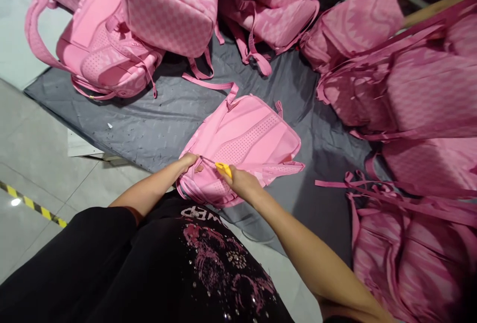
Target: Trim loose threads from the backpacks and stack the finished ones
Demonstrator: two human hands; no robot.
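A pink backpack (257, 124) lies on the dark grey sheet in front of me, its padded, perforated back panel facing up. My left hand (189, 161) is closed on fabric at the near left edge of this backpack; which strap or seam it pinches is hidden. In my right hand (240, 182), fingers closed, is a small yellow-handled tool (223, 169) with a thin metal end. That end points left and reaches close to my left fingertips, over the backpack. Its exact kind is too small to make out.
More pink backpacks (167, 12) are heaped along the far side, and others (428, 84) are piled on the right. The dark grey sheet (145, 129) covers the work surface. Pale floor tiles with yellow-black tape (33, 205) show at left.
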